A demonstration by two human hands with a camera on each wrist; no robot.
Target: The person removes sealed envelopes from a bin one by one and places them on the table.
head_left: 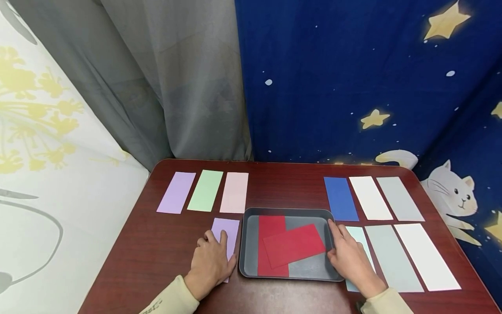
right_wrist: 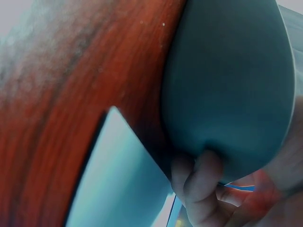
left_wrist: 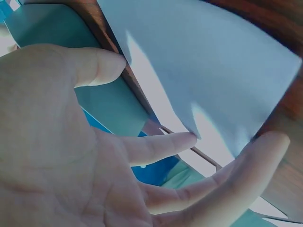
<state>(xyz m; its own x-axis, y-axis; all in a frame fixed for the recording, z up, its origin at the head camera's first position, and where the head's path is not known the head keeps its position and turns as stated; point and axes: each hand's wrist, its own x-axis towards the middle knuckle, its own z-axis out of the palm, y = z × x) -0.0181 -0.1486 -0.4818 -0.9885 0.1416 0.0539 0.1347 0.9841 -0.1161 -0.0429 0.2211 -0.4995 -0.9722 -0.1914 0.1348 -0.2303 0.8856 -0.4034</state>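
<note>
A dark grey tray [head_left: 310, 265] lies on the table with two red paper rectangles in it. One red sheet [head_left: 271, 226] stands lengthwise; another red sheet [head_left: 295, 245] lies slanted across it. My right hand [head_left: 351, 258] grips the tray's right side, thumb by the wall and fingers at the upper right corner. In the right wrist view its fingers curl against the tray's outer wall [right_wrist: 227, 90]. Just left of the tray, my left hand [head_left: 210, 261] rests over a lavender paper rectangle [head_left: 232, 237], fingers spread, fingertips at its edges in the left wrist view.
Upper left on the table [head_left: 286, 185] lie lavender [head_left: 176, 192], green [head_left: 205, 190] and pink [head_left: 234, 192] rectangles. Right of the tray are a blue one [head_left: 340, 199], several white and grey ones [head_left: 394, 257], and a pale one [head_left: 357, 235] partly under my right hand. Curtains hang behind.
</note>
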